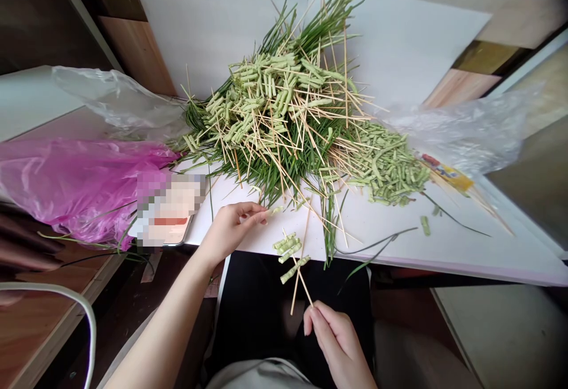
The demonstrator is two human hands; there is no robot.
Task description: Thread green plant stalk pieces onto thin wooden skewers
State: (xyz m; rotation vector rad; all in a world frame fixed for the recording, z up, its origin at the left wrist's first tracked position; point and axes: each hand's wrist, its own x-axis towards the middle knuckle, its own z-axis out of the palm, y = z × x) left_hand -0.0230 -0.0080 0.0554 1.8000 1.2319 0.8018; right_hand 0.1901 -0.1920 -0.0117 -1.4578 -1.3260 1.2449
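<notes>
1. Many loaded skewers piled over long green stalks, upper centre; that batch looks done.
2. Loose pale-green pieces heaped right of centre, apparently unthreaded work left.
3. Working skewer, lower centre: part-loaded, short ridged pieces crosswise, gap between; right hand pinches bare lower end.
4. Left hand: fingertips by small piece; grip unclear.

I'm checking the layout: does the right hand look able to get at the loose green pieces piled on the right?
Probably yes: between the right hand and the loose green pieces lie mostly bare tabletop and stray green blades, though that hand holds a stick.
</notes>
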